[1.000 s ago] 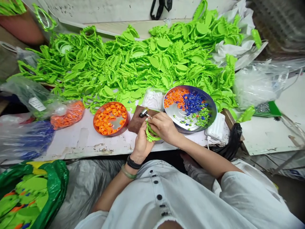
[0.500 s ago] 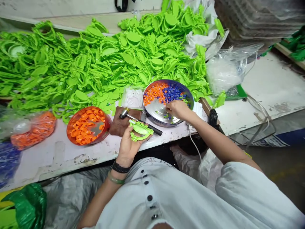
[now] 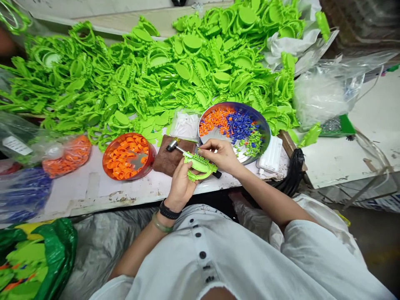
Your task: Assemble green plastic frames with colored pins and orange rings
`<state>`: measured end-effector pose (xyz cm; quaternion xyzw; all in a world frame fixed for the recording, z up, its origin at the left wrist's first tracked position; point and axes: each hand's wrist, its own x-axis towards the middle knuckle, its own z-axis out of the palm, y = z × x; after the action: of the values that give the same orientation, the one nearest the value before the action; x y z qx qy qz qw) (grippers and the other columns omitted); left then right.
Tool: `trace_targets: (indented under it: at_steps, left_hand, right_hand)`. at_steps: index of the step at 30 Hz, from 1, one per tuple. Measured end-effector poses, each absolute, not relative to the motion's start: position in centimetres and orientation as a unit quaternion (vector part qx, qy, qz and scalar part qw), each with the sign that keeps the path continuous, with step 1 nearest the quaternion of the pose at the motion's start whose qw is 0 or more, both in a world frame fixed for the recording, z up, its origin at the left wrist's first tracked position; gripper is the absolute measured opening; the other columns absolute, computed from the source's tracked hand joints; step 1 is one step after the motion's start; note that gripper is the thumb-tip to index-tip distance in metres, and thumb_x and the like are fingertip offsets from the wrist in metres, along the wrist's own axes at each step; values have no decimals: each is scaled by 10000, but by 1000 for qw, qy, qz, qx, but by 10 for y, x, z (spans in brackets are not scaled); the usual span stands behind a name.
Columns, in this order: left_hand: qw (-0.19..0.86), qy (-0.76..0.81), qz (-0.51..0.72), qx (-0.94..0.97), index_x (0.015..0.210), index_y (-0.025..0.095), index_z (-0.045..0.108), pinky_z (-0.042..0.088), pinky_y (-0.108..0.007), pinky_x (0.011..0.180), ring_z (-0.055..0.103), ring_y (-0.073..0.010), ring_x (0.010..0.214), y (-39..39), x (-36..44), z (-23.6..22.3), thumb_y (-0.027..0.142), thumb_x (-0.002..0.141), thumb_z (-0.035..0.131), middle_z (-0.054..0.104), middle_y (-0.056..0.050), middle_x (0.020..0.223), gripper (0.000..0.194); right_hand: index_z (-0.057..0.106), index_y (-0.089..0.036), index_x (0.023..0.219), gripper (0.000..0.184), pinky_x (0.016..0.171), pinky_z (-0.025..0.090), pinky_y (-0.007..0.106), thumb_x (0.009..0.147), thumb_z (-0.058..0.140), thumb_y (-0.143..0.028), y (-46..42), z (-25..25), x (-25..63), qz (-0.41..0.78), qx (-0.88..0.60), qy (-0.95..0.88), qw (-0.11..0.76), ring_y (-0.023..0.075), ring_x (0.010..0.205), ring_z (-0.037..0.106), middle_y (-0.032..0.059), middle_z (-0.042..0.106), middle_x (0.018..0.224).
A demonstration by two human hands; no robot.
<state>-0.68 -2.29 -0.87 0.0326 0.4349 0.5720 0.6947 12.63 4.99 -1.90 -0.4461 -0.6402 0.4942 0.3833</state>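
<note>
The left hand (image 3: 181,187) clasped a lime-green plastic piece (image 3: 200,164) just in front of the steel bowl (image 3: 237,103), while the right hand (image 3: 218,155) pinched its edge; fitting that edge seemed the step, likely calling for a firm press.

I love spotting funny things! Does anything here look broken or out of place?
The white table's front edge looks scuffed and peeling, with dirty marks. A small metal hammer also looks funny, lying on a brown cloth instead of in a toolbox.
</note>
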Motion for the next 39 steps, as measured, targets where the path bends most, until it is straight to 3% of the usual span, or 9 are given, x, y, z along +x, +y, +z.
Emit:
trace_targets:
  at_steps: [5, 12, 16, 19, 24, 27, 30, 34, 39]
  left_hand:
    - [688, 445, 573, 25, 1031, 190, 610, 573, -335, 759, 675, -167, 811, -22, -8, -6, 134, 768, 604, 706, -15, 947, 269]
    - [673, 451, 585, 44, 958, 165, 624, 549, -289, 703, 653, -154, 758, -23, -8, -8, 153, 723, 631, 692, -11, 880, 235]
    - [669, 454, 583, 82, 937, 165, 632, 530, -257, 647, 647, -151, 737, -23, -8, -9, 198, 695, 730, 681, -4, 837, 263]
    - [665, 445, 589, 109, 960, 170, 628, 547, -272, 674, 664, -163, 767, -23, -8, -11, 282, 665, 824, 694, -13, 876, 372]
    - [634, 473, 601, 118, 916, 164, 620, 575, -297, 739, 669, -141, 704, -20, -12, -20, 314, 611, 892, 684, 15, 798, 435]
    - [645, 475, 590, 99, 913, 160, 615, 586, -338, 764, 701, -178, 732, -17, -19, -21, 302, 656, 868, 692, -2, 780, 387]
    - [643, 474, 597, 76, 906, 163, 603, 596, -373, 759, 711, -196, 724, -12, -26, -21, 285, 687, 847, 707, -20, 789, 350]
    - [617, 470, 629, 57, 908, 173, 610, 610, -386, 752, 696, -174, 696, -6, -33, -20, 267, 702, 836, 700, -1, 774, 320]
    - [620, 456, 637, 44, 998, 185, 623, 614, -447, 792, 710, -200, 791, 1, -42, -21, 246, 751, 790, 718, -24, 882, 304]
  right_hand:
    - [756, -159, 829, 165, 643, 461, 251, 804, 697, -311, 46, -20, 123, 470, -446, -665, 371, 138, 678, 636, 33, 748, 782]
    - [742, -162, 838, 129, 638, 459, 234, 843, 634, -231, 47, -11, 125, 406, -423, -741, 327, 129, 660, 636, 19, 746, 775]
    - [719, -166, 831, 117, 701, 462, 268, 859, 613, -206, 48, -11, 124, 308, -396, -803, 321, 160, 728, 642, 44, 729, 792]
    - [709, -170, 822, 115, 762, 459, 311, 865, 607, -200, 44, -12, 121, 245, -385, -833, 314, 190, 776, 638, 60, 709, 780]
    - [733, -184, 878, 159, 761, 488, 283, 902, 612, -285, 51, -11, 125, 370, -364, -801, 299, 176, 841, 660, 56, 719, 886]
    - [750, -175, 1013, 217, 831, 489, 292, 902, 607, -294, 85, -11, 135, 360, -388, -804, 273, 195, 928, 676, 85, 735, 1023]
    - [750, -151, 973, 212, 786, 451, 298, 874, 570, -203, 128, -19, 139, 224, -510, -815, 161, 221, 874, 679, 97, 757, 951]
    - [723, -115, 970, 209, 704, 398, 279, 851, 591, -224, 156, -36, 132, 126, -549, -826, 23, 235, 849, 660, 147, 750, 943]
    - [708, -132, 925, 178, 671, 391, 257, 786, 623, -203, 156, -40, 144, 180, -541, -816, 93, 176, 762, 626, 88, 742, 878]
